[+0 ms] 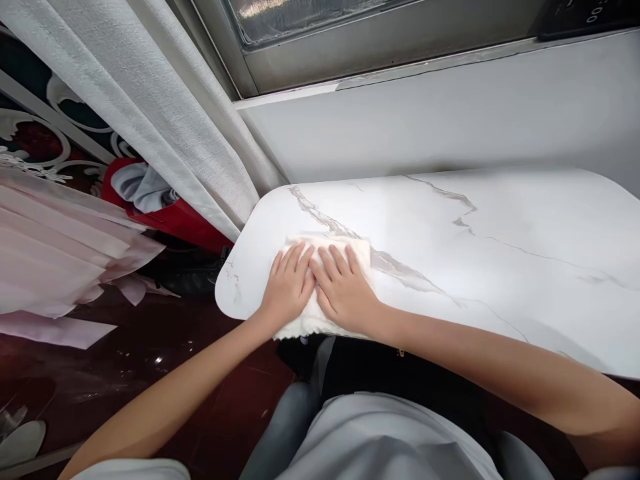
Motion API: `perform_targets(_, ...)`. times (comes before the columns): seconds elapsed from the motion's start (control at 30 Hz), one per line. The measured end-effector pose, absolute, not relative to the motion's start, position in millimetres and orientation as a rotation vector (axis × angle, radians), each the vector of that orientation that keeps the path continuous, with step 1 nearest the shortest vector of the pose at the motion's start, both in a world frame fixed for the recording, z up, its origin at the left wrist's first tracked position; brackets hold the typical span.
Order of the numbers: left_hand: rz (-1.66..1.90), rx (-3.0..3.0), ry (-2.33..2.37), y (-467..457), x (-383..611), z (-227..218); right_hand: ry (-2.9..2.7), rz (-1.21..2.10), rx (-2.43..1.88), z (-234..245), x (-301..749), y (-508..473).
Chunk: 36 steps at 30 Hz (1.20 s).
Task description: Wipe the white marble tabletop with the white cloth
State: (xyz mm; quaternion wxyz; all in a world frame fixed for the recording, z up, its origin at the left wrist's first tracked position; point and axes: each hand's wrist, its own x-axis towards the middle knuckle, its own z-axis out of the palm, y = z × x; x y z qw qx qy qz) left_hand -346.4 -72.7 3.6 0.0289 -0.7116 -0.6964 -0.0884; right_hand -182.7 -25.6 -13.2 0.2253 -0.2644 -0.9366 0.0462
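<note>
A cream-white cloth (325, 313) lies spread on the white marble-patterned tabletop (520, 220), near its left end. Its lower edge reaches over the table's front edge. My left hand (287, 283) rests flat on the left part of the cloth, fingers stretched out. Beside it, my right hand (345, 290) lies flat on the right part, fingers spread and pointing away from me. The two thumbs and index fingers meet or nearly meet in the middle. Both palms press on the cloth from above without gripping it.
A white wall (430, 127) and a metal-framed window (390, 47) stand behind the table. A dark device (585, 17) sits at the upper right. At left hang a pale curtain (165, 100) and pink sheer fabric (60, 247), beside a red bag (195, 217) with grey cloth inside.
</note>
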Motion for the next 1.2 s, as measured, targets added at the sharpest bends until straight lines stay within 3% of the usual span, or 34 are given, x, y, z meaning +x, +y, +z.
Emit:
perform_targets(0.53,-0.348,-2.401,-2.037,-49.5,-274.3,0.6,-2.612,0.122,-0.895,-11.7,-106.8,-20.1)
perform_targets(0.87,-0.385,-2.331,-2.059,78.2,-310.2,0.8,-2.654,0.049,-0.931,-17.7,-152.6,110.3)
perform_targets(1.2,-0.494,-2.347,-2.005,183.5,-329.9,-2.3,-2.414,0.451,-1.381,-8.1,-196.9,206.6)
